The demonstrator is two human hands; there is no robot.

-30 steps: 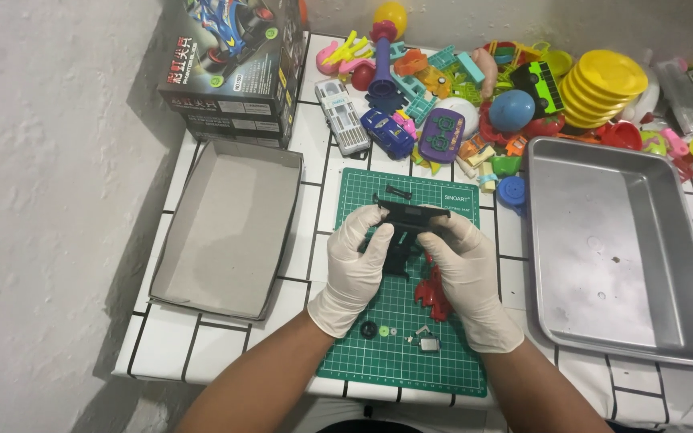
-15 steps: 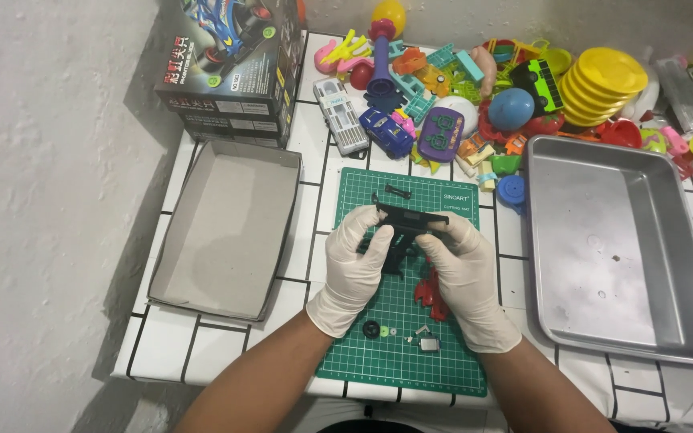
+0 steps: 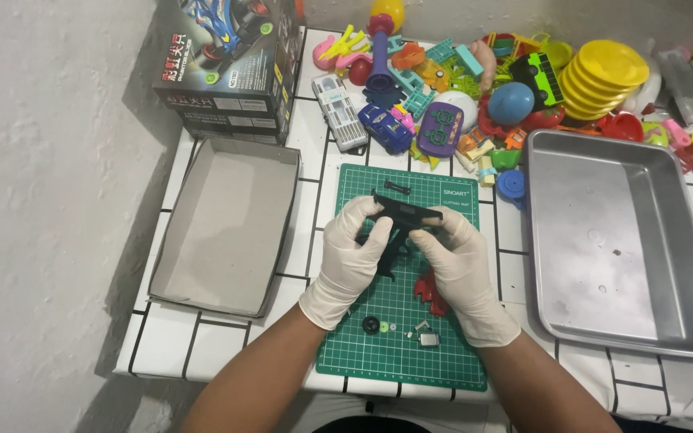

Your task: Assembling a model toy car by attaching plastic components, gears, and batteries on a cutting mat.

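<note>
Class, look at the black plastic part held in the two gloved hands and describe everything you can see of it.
The black plastic part looks like a flat, dark, moulded frame with a narrower piece hanging down below. It is held level above the green cutting mat, clear of its surface. The left hand grips its left end and the right hand its right end, both in white gloves. Finer detail is too dark to tell.

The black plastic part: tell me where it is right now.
In the head view, the black plastic part is held between the left hand and right hand, above the middle of the green cutting mat.
</note>
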